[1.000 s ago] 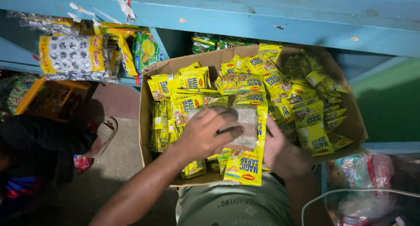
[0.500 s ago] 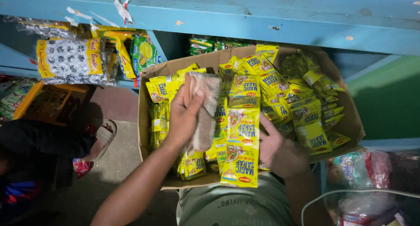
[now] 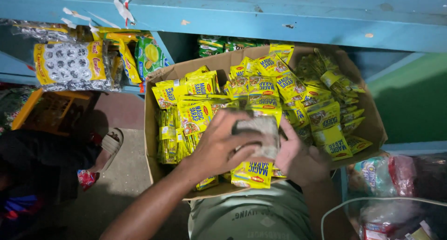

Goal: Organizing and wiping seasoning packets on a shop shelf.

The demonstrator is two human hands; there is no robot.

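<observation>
Strip of yellow foil seasoning sachets (image 3: 255, 142), silvery back showing, folded over at the front edge of the open brown cardboard box (image 3: 372, 123), bottom sachet hanging past the rim. Left hand (image 3: 221, 144) clamped over the fold from the left, fingers curled on it; right hand (image 3: 298, 156) cupped against the other side, pressing the strip flat between both. Box crammed with more yellow sachet strips (image 3: 288, 89), propped against blue wooden shelf (image 3: 279, 16). Hanging clear bag of wrapped sweets (image 3: 72, 65) to the left; sandalled foot (image 3: 111, 142) on the floor.

Glossy plastic sachets (image 3: 260, 82) (matt cardboard box (image 3: 153, 123))
</observation>
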